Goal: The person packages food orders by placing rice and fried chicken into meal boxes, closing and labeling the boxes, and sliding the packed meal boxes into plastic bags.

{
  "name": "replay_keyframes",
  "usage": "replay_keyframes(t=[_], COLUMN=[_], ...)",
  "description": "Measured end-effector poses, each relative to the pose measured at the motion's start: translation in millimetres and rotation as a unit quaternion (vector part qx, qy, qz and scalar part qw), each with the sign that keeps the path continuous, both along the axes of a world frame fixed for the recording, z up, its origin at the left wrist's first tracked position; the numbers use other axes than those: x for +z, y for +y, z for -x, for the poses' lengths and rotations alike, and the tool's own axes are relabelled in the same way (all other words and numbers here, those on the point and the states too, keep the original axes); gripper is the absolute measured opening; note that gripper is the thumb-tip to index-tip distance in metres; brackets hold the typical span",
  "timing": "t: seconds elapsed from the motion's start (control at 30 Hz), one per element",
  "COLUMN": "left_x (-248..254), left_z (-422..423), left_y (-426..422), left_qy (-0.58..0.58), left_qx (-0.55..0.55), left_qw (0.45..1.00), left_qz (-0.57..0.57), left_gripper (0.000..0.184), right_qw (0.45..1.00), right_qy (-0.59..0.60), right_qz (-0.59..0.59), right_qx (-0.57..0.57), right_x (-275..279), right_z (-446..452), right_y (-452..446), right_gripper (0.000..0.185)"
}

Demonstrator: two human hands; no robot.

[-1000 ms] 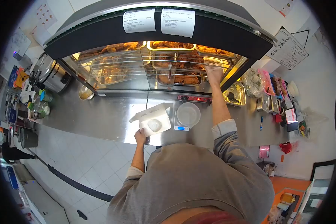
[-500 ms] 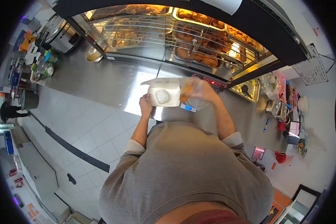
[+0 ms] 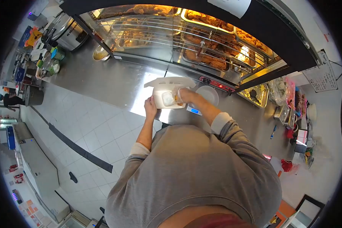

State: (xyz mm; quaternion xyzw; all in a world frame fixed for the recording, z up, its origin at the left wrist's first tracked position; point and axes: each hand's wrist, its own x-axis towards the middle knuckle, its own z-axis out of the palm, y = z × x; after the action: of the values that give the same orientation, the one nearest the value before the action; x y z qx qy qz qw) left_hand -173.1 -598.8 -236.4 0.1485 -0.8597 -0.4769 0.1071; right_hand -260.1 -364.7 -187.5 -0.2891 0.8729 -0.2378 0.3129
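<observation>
1. An open white takeaway box (image 3: 163, 103) is at the front edge of the bench (image 3: 119, 81), near the middle of its length, its lid folded back toward the cabinet. Inside is a rounded white mound (image 3: 167, 98).
2. The left hand (image 3: 151, 107) holds the box at its left side, fingers pinching the wall.
3. The right hand (image 3: 187, 95) reaches over the box's right side. A small orange-brown piece of food (image 3: 178, 99) shows by its fingers, beside the mound; they are blurred and partly hidden, so their grip cannot be told.
4. Just right of the box, a clear round container (image 3: 209, 95) is above a scale (image 3: 194, 110) with a lit blue display. Its contents cannot be made out.
5. Along the bench's back edge stands a glass-fronted display cabinet (image 3: 143, 60), lit warm yellow. Its wire shelves bear metal trays of browned, fried-looking food (image 3: 207, 59).
6. Near the cabinet's left front corner, a small metal bowl (image 3: 100, 54) has something yellowish inside.
7. Past the cabinet's right front corner, a shallow metal tray (image 3: 263, 99) contains a dark utensil (image 3: 253, 93) and yellowish bits.
8. Toward the bench's right end are metal containers (image 3: 282, 114) and a clear plastic bag (image 3: 278, 93) of something green and white.
</observation>
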Motion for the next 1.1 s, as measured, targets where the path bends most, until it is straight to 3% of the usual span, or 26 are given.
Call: replay_keyframes(t=[0.07, 0.13, 0.17, 0.23, 0.3, 0.4, 0.5, 0.6, 0.67, 0.73, 0.8, 0.9, 1.0, 1.03, 1.07, 1.1], left_x=[-9, -14, -19, -22, -18, 6, -3, 6, 0, 6, -4, -2, -20, -26, -22, -16], left_z=[-2, -3, -4, -3, -6, -11, -13, -18, -20, -21, -23, -23, -29, -29, -30, -35], left_y=[-3, -3, -4, -4, -5, 6, 1, -2, -5, -3, -5, 0, -1, 0, 2, 2], left_qy=[-0.030, -0.031, -0.033, -0.055, -0.096, -0.136, -0.157, -0.148, -0.124, -0.101, -0.086, -0.070, -0.053, -0.042, -0.043, -0.044], left_qx=[0.020, 0.010, 0.013, 0.016, 0.017, 0.013, 0.011, 0.017, 0.017, 0.019, 0.024, 0.035, 0.041, 0.042, 0.045, 0.049], left_qw=[0.999, 0.999, 0.999, 0.997, 0.991, 0.981, 0.984, 0.986, 0.990, 0.991, 0.992, 0.992, 0.990, 0.989, 0.989, 0.988], left_qz=[-0.005, -0.028, -0.024, -0.044, -0.092, -0.134, -0.085, -0.072, -0.063, -0.081, -0.087, -0.100, -0.122, -0.132, -0.135, -0.138], left_gripper=[0.044, 0.046, 0.047, 0.048, 0.050, 0.053, 0.055, 0.056, 0.052, 0.049, 0.046, 0.043, 0.042, 0.041, 0.041, 0.040], right_qw=[0.992, 0.966, 0.951, 0.933, 0.945, 0.945, 0.909, 0.679, 0.728, 0.598, 0.682, 0.823, 0.787, 0.755, 0.708, 0.715], right_qy=[0.118, 0.195, 0.292, 0.360, 0.301, 0.308, 0.367, 0.688, 0.606, 0.764, 0.662, 0.430, 0.496, 0.524, 0.599, 0.602], right_qz=[-0.047, -0.030, 0.014, -0.008, -0.131, 0.077, 0.153, 0.138, 0.025, 0.083, -0.091, -0.030, -0.114, -0.196, -0.195, -0.184], right_qx=[0.001, -0.166, -0.105, -0.028, 0.001, -0.075, -0.126, -0.216, -0.321, -0.229, -0.298, -0.371, -0.350, -0.342, -0.319, -0.302], right_x=[-71, 11, 8, -8, -22, 19, 142, 208, 273, 292, 288, 307, 317, 319, 289, 280], right_z=[2, -38, -45, -50, -55, -56, -53, -39, -18, 3, 22, 66, 104, 110, 142, 162], right_y=[-5, -30, -33, -34, -36, -20, 10, 67, 85, 113, 130, 138, 126, 120, 135, 141], right_gripper=[0.027, 0.027, 0.030, 0.036, 0.041, 0.042, 0.040, 0.032, 0.025, 0.031, 0.030, 0.042, 0.053, 0.063, 0.072, 0.070])
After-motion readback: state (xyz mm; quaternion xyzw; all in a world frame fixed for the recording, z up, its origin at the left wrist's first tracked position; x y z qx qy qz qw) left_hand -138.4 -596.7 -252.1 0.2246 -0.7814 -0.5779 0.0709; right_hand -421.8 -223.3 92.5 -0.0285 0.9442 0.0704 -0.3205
